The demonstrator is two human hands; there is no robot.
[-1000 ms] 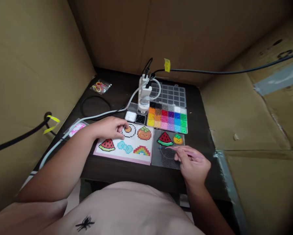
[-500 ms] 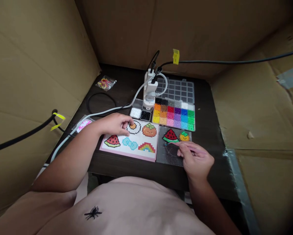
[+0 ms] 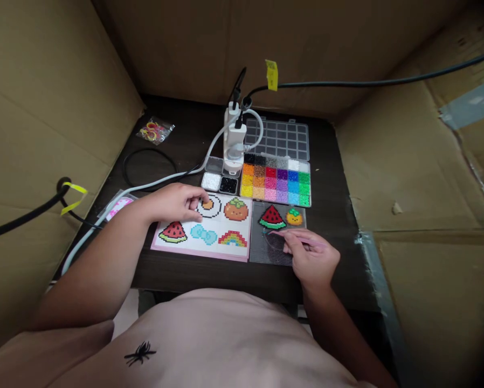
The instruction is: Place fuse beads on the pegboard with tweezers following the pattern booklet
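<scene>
Pink tweezers (image 3: 312, 242) are held in my right hand (image 3: 315, 260), their tip over the clear pegboard (image 3: 262, 253). On that board lie a bead watermelon slice (image 3: 272, 216) and a small orange bead fruit (image 3: 294, 217). My left hand (image 3: 181, 203) rests on the pattern sheet (image 3: 185, 249) with fingers apart and nothing in them, near the egg picture (image 3: 213, 206). Printed on the sheet are also a watermelon, a bow and a rainbow. Behind the pegboard is the box of coloured beads (image 3: 276, 180).
A white power strip (image 3: 233, 143) with cables stands behind small boxes of white beads (image 3: 211, 181) and black beads (image 3: 228, 185). A bag of coloured bits (image 3: 155, 131) lies at the back left. Cardboard walls (image 3: 209, 48) surround the dark table (image 3: 177, 269).
The whole view has shifted, so everything appears further left and slightly higher. Both hands keep about the same places over the sheet and the pegboard.
</scene>
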